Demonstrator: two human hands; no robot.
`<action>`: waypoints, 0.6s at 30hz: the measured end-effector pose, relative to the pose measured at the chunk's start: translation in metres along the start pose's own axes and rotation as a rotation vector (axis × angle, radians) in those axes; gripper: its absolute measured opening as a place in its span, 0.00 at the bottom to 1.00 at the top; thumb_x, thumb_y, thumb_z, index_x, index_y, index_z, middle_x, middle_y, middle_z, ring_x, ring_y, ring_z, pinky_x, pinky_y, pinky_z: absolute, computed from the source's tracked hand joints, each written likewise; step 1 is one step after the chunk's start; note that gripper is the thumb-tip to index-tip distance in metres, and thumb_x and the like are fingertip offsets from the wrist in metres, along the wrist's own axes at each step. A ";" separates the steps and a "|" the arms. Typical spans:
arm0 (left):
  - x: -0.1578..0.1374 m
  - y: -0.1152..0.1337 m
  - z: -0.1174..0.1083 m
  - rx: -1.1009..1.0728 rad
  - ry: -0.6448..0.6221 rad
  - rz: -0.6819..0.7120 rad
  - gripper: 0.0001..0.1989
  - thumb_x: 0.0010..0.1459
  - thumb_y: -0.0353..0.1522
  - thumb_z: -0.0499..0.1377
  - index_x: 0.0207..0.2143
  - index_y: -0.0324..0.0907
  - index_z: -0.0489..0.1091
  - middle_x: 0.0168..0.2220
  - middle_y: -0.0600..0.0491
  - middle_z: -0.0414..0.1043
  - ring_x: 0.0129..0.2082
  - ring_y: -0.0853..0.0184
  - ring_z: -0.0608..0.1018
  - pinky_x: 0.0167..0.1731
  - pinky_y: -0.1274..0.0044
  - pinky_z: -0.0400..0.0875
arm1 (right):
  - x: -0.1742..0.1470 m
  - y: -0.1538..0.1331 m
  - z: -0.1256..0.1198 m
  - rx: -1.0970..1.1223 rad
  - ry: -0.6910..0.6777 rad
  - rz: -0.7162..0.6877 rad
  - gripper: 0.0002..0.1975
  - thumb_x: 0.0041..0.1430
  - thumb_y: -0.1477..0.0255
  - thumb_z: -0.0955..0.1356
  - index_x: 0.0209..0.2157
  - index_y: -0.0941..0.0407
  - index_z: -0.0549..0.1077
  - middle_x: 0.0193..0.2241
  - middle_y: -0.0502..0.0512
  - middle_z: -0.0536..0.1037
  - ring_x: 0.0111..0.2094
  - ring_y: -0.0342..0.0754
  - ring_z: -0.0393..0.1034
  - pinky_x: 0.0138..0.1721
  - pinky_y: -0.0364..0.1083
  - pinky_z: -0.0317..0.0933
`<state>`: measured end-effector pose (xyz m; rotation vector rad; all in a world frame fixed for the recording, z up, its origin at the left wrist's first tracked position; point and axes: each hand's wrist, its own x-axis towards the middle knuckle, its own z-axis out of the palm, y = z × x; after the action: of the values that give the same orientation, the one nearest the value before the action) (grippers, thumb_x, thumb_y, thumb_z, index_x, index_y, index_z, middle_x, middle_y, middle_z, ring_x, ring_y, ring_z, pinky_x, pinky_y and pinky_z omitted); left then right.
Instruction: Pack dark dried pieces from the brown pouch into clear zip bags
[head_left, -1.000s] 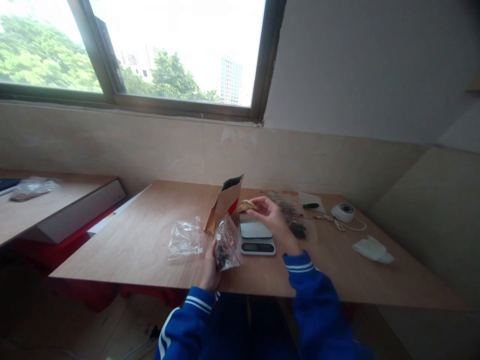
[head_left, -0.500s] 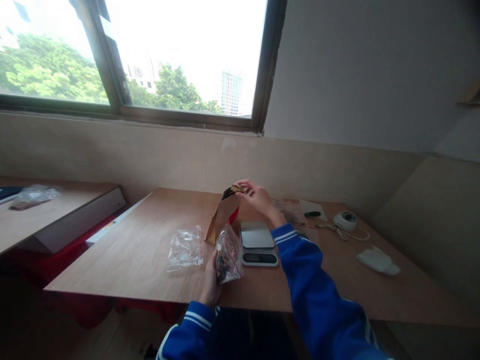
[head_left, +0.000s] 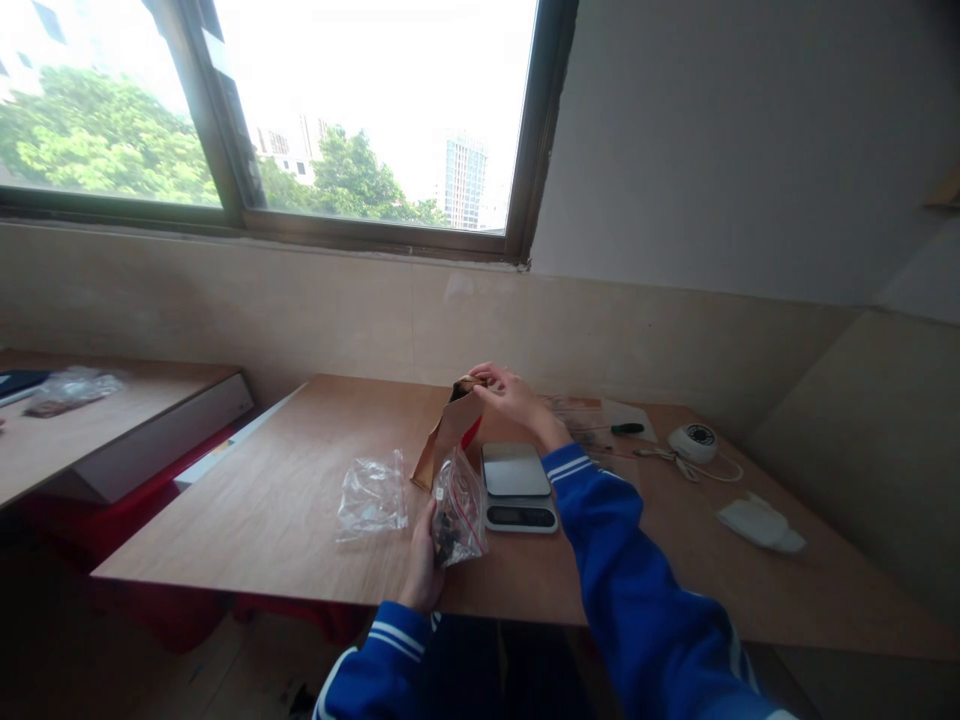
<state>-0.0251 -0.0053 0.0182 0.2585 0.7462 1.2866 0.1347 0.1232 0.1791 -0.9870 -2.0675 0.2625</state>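
Note:
My left hand (head_left: 424, 560) is closed around a clear zip bag (head_left: 459, 510) with a red seal line; small dark parts lie in its lower end, too small to name. Behind the bag a brown cardboard box (head_left: 448, 436) with a red side stands tilted. At the box's top end my right hand (head_left: 510, 393) is closed, its thumb and fingers on the edge beside a dark opening. What lies inside the box is hidden. Right of the bag sits a kitchen scale (head_left: 516, 470) with a silver plate and dark display, touched by neither hand.
An empty-looking clear zip bag (head_left: 371, 497) lies left of the box. Farther right are a green-handled screwdriver (head_left: 627, 429), a white dome camera (head_left: 691, 442) with its cable, and a crumpled white wrapper (head_left: 760, 523). A second table (head_left: 150, 395) stands at left.
My right hand has shifted slightly at the box top, and less of the dark stuff shows above its edge. My left hand keeps its hold on the zip bag.

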 end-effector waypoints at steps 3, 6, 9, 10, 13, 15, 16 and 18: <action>0.001 0.000 -0.001 0.006 -0.012 0.004 0.18 0.61 0.36 0.53 0.47 0.35 0.72 0.40 0.44 0.79 0.45 0.55 0.79 0.49 0.65 0.73 | -0.004 0.001 0.001 -0.102 -0.020 -0.037 0.13 0.64 0.67 0.62 0.45 0.52 0.75 0.46 0.55 0.75 0.50 0.49 0.66 0.56 0.53 0.52; 0.001 0.000 -0.001 0.009 -0.037 -0.007 0.19 0.61 0.38 0.52 0.47 0.35 0.73 0.39 0.42 0.79 0.45 0.54 0.79 0.49 0.63 0.72 | -0.009 0.001 0.001 -0.227 -0.018 -0.003 0.17 0.66 0.63 0.59 0.46 0.50 0.76 0.53 0.58 0.68 0.55 0.53 0.60 0.59 0.56 0.48; 0.001 0.000 -0.002 0.015 -0.038 0.009 0.18 0.60 0.38 0.53 0.44 0.35 0.74 0.37 0.44 0.80 0.45 0.56 0.79 0.51 0.65 0.71 | -0.012 -0.002 -0.001 -0.325 -0.026 0.033 0.19 0.67 0.61 0.57 0.48 0.48 0.76 0.56 0.59 0.63 0.56 0.55 0.58 0.58 0.58 0.49; 0.000 0.000 -0.002 0.018 -0.041 0.009 0.18 0.60 0.38 0.53 0.44 0.36 0.75 0.37 0.44 0.80 0.45 0.56 0.79 0.51 0.65 0.71 | -0.012 -0.004 -0.001 -0.347 -0.035 0.043 0.20 0.67 0.60 0.56 0.48 0.47 0.75 0.56 0.59 0.63 0.55 0.56 0.58 0.57 0.58 0.50; -0.001 0.000 -0.001 0.026 -0.051 -0.010 0.18 0.60 0.38 0.53 0.43 0.35 0.75 0.38 0.44 0.80 0.44 0.56 0.79 0.50 0.65 0.72 | -0.010 -0.007 -0.002 -0.389 -0.071 0.078 0.22 0.67 0.58 0.55 0.45 0.47 0.77 0.55 0.58 0.65 0.53 0.58 0.59 0.55 0.60 0.52; -0.001 0.000 -0.001 0.023 -0.035 0.004 0.17 0.60 0.37 0.53 0.44 0.36 0.75 0.38 0.44 0.79 0.45 0.57 0.79 0.49 0.66 0.72 | -0.007 -0.007 -0.001 -0.412 -0.107 0.091 0.24 0.67 0.57 0.56 0.39 0.50 0.80 0.55 0.59 0.66 0.53 0.60 0.58 0.55 0.61 0.52; -0.001 0.000 -0.001 0.022 -0.023 0.020 0.17 0.59 0.37 0.54 0.44 0.36 0.74 0.38 0.45 0.79 0.45 0.57 0.79 0.49 0.66 0.72 | -0.006 -0.007 0.000 -0.419 -0.117 0.094 0.24 0.66 0.57 0.56 0.36 0.51 0.80 0.55 0.59 0.66 0.53 0.60 0.58 0.55 0.62 0.52; -0.001 0.000 -0.001 0.020 -0.008 0.049 0.16 0.59 0.37 0.55 0.43 0.37 0.75 0.39 0.45 0.79 0.46 0.57 0.78 0.50 0.67 0.72 | -0.006 -0.005 0.002 -0.413 -0.095 0.094 0.24 0.67 0.58 0.56 0.36 0.52 0.80 0.55 0.59 0.67 0.52 0.60 0.59 0.54 0.61 0.53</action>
<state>-0.0254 -0.0061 0.0175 0.2998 0.7503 1.3237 0.1329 0.1157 0.1771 -1.3419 -2.2131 -0.0785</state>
